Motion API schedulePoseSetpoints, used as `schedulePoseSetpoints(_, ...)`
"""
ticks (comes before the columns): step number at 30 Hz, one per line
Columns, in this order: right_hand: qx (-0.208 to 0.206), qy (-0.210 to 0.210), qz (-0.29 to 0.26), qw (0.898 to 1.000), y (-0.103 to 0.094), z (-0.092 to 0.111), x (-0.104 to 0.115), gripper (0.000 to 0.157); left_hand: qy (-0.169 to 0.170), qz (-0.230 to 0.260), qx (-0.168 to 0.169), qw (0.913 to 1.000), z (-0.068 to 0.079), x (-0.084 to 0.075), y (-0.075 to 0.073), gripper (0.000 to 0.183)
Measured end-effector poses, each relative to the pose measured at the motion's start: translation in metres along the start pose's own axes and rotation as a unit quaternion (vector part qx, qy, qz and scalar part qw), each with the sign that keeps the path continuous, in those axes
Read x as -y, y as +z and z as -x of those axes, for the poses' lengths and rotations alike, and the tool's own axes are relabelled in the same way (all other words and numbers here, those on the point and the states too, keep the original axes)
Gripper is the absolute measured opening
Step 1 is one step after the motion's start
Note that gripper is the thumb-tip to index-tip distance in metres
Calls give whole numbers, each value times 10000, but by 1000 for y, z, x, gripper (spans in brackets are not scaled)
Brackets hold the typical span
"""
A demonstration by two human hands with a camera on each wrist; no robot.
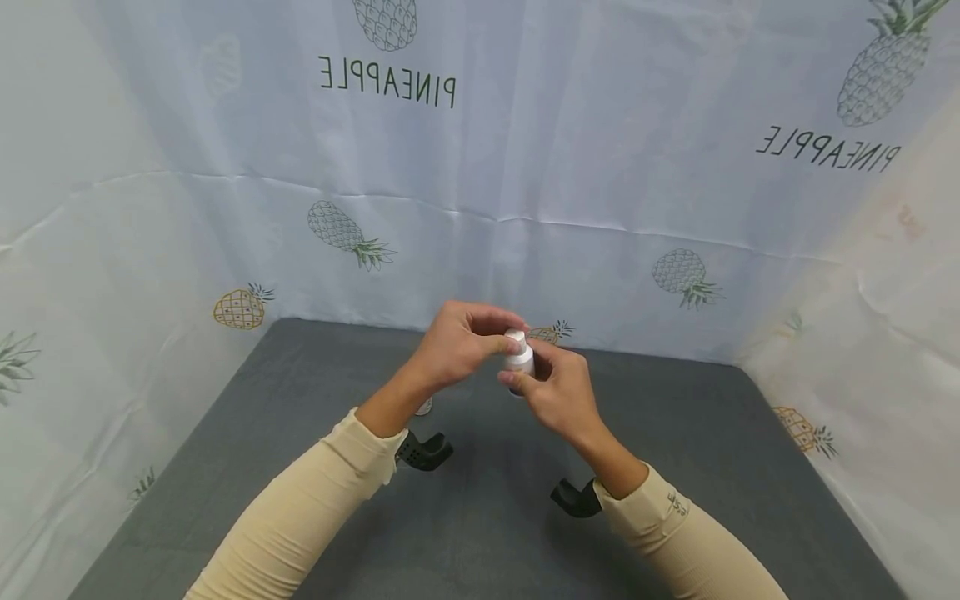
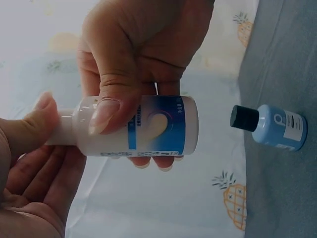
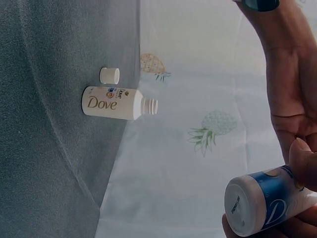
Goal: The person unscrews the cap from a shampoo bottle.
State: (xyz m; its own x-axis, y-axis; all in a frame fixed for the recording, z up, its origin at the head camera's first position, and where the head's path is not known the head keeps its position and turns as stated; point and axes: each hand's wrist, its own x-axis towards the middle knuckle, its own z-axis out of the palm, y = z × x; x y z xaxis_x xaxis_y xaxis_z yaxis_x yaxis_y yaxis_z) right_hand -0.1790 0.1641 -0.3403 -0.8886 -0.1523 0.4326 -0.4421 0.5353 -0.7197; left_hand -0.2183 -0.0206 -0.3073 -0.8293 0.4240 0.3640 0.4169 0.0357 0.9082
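Observation:
A small white bottle with a blue label band [image 2: 168, 124] is held up in front of me, above the grey table [image 1: 480, 500]. My right hand [image 1: 558, 387] grips its body, thumb [image 2: 109, 111] across the label and fingers behind. My left hand [image 1: 457, 346] pinches the white cap [image 1: 516, 337] between thumb and fingers. The cap sits at the bottle's neck; whether it is loose cannot be told. In the right wrist view the bottle's base [image 3: 242, 208] faces the camera, and my left hand [image 3: 294, 99] reaches down from above.
A white Dove bottle [image 3: 111, 103] stands uncapped on the table, threaded neck bare, with a loose white cap [image 3: 109, 76] beside it. A light-blue bottle [image 2: 282, 128] with a black cap [image 2: 244, 117] stands elsewhere on the table. A pineapple-print curtain [image 1: 495, 167] surrounds the table.

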Motion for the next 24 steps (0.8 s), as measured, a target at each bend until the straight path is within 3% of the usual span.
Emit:
schedulePoseSetpoints(12,-12,-62,-23,10000,-2,2,-1,36,-187,260,-234,9992,2,1,5,25)
schedulePoseSetpoints(19,17,-71,-166,9998,0,3,-2,36,93,865,465,9951,3,4,-1,34)
schedulePoseSetpoints(24,34,-40,-158,9999,0,4,-1,39,241,617,715,9952,1,5,-4,31)
